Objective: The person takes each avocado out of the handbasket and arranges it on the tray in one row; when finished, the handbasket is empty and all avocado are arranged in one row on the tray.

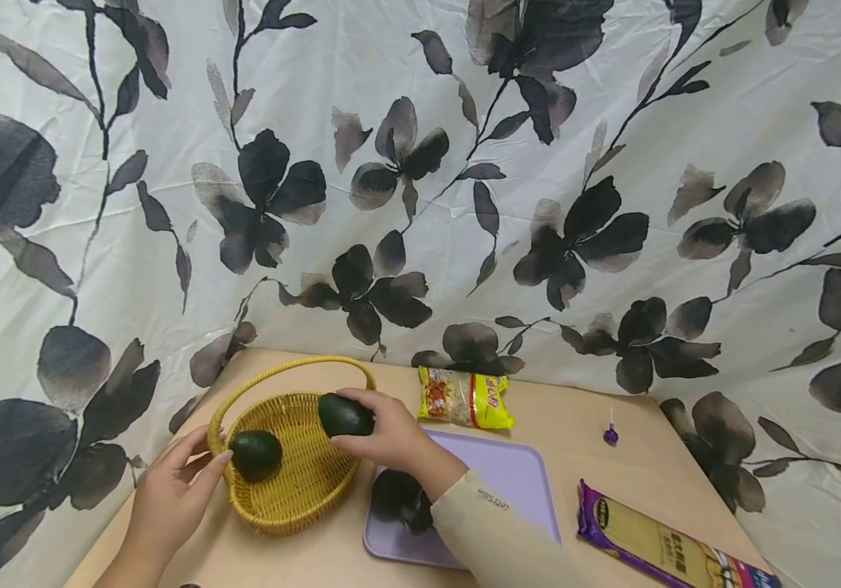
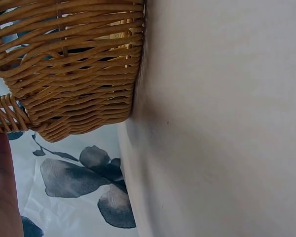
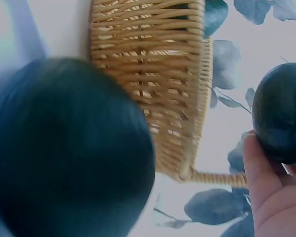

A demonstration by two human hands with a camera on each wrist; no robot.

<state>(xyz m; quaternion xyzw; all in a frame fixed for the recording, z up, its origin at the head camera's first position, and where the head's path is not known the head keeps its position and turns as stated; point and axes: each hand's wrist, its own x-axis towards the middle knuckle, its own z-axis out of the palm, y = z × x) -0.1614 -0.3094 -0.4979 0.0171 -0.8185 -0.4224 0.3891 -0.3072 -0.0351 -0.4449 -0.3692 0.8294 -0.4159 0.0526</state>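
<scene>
Right hand (image 1: pixel 394 430) grips 1 fruit (image 1: pixel 344 416); left hand (image 1: pixel 173 492) pinches the handle (image 1: pixel 303 359) of 1 basket (image 1: pixel 306 469) holding 1 other fruit (image 1: pixel 255 455).

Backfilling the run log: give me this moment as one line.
left hand: grips handle of wicker basket | right hand: holds avocado above basket | basket: second avocado inside | lilac tray: at least one more avocado

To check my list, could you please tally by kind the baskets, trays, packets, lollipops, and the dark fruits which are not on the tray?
Basket: 1
Tray: 1
Packets: 2 (yellow packet, purple packet)
Lollipop: 1
Dark fruits off the tray: 2 (inner fruit in the basket, held fruit in the right hand)
Total: 7
</scene>
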